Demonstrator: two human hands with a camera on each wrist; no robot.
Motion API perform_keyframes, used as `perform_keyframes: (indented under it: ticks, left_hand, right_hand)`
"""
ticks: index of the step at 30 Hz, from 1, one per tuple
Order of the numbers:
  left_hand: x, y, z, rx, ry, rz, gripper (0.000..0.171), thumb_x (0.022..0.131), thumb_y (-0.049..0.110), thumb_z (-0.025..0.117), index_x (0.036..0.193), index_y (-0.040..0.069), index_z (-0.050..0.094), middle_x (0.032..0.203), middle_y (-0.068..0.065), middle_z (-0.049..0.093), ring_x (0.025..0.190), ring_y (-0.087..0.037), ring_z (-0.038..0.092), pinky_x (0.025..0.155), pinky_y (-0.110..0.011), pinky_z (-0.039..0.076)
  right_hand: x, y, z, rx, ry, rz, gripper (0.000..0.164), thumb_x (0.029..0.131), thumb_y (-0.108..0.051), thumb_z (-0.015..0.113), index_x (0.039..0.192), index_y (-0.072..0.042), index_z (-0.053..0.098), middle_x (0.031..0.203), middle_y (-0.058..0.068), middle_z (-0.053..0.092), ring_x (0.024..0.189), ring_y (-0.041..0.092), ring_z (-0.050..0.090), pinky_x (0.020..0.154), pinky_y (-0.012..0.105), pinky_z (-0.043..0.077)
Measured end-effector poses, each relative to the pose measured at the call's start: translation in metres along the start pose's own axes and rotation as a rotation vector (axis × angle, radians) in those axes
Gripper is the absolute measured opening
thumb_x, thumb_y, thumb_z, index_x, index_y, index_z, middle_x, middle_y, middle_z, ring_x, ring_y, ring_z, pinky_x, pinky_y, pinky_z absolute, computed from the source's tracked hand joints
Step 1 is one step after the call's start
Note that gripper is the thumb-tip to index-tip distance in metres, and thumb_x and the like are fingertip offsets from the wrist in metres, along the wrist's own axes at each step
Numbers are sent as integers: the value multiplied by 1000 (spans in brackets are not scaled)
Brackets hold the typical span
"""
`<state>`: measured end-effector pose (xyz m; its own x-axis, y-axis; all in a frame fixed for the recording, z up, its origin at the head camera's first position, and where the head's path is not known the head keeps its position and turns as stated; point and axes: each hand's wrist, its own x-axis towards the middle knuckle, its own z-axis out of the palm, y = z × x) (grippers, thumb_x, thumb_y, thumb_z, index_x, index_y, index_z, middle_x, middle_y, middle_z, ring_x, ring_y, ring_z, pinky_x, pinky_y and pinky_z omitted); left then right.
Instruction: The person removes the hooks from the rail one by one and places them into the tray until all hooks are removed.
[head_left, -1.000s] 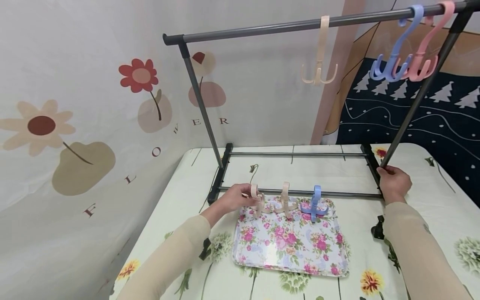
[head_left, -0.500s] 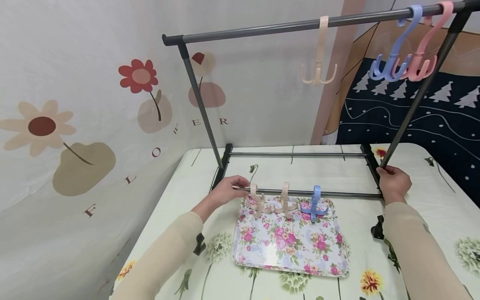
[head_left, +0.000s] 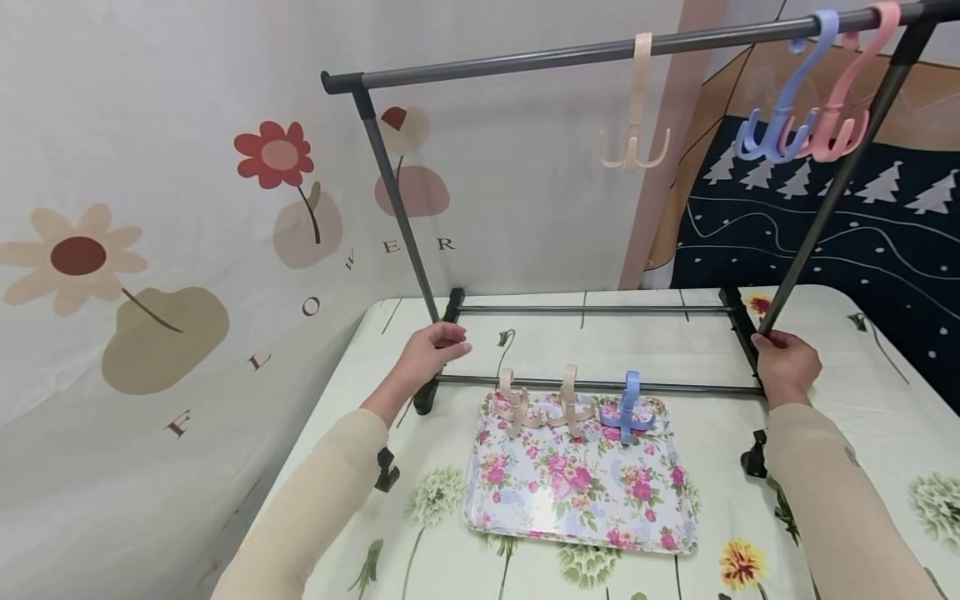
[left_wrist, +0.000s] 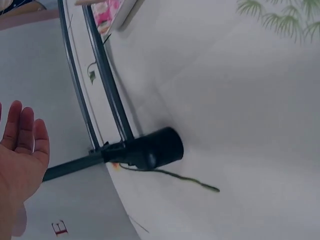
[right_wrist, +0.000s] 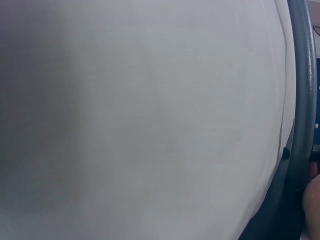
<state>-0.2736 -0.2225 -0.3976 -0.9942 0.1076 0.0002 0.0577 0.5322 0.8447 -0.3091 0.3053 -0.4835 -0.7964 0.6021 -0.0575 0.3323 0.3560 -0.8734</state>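
A dark metal rack stands on the table, with a left post (head_left: 405,217), a right post (head_left: 832,200) and a top bar (head_left: 487,63). My left hand (head_left: 423,358) is at the foot of the left post, fingers loosely extended with nothing in them; in the left wrist view that hand (left_wrist: 22,165) shows its palm beside the post. At the right post's lower end, my right hand (head_left: 789,368) grips the tube, its fingers partly hidden. Two beige hooks (head_left: 572,404) and a blue hook (head_left: 628,412) stand at the lower front bar, over a floral tray (head_left: 577,500).
From the top bar hang a cream hook (head_left: 634,108), a blue hook (head_left: 783,104) and a pink hook (head_left: 836,108). A black base end (left_wrist: 155,147) rests on the flowered tablecloth (head_left: 420,554). A printed curtain (head_left: 187,100) rises close on the left.
My left hand has left the leftmost beige hook and moved left and up, past the front bar, to the left post's foot. My right hand stays on the right post.
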Motion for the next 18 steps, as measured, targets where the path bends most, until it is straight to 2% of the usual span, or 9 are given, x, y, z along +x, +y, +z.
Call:
perform_keyframes:
  ticks: [8, 13, 18]
  left_hand:
    - [9, 2, -20, -64, 139, -24, 38, 95, 31, 69, 126, 9, 61, 119, -7, 62, 114, -23, 56, 101, -43, 44]
    - [15, -3, -28, -118, 223, -34, 38, 94, 32, 70, 123, 8, 61, 118, -8, 60, 113, -23, 56, 101, -41, 44]
    - [23, -11, -34, -125, 289, -40, 41, 95, 31, 69, 125, 5, 60, 118, -10, 60, 114, -25, 54, 101, -42, 43]
  right_hand:
    - [0, 0, -1, -4, 1, 7, 45, 100, -30, 56, 134, -2, 60, 116, 14, 64, 71, 2, 45, 65, 22, 40]
    - [2, -1, -1, 1, -7, 18, 46, 100, -31, 56, 135, -3, 59, 118, 14, 64, 70, 0, 45, 65, 22, 40]
    - [1, -1, -1, 0, -3, 16, 46, 100, -31, 56, 135, -2, 60, 115, 12, 64, 69, 0, 45, 65, 22, 40]
